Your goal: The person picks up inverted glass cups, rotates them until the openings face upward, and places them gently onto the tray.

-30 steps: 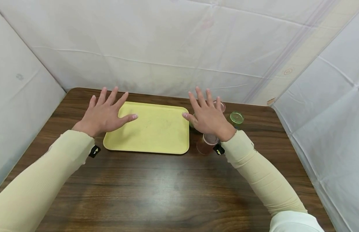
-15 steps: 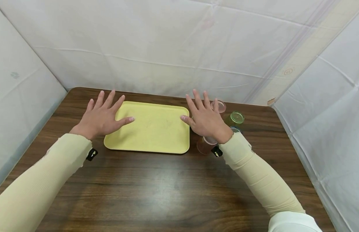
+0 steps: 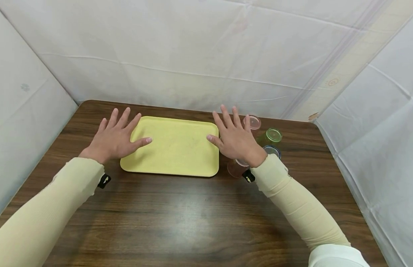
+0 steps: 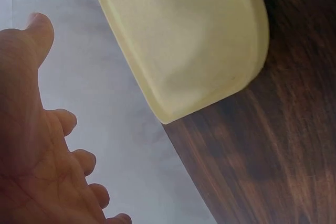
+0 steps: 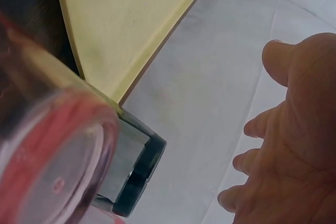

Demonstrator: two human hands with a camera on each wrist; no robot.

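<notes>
Yellow tray [image 3: 173,148] between my spread, empty hands; cups [image 3: 271,136] under right hand [image 3: 238,141]: careless sweep topples them.

One tray [image 3: 173,148], four cups [image 3: 272,136] (perhaps more hidden).

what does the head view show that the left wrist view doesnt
Only the head view shows the right hand spread above the cups: a pink cup, a green cup, a red cup and a blue-rimmed cup.

Only the left wrist view shows the left hand from the palm side, holding nothing.

Both show the yellow tray on the wooden table.
</notes>
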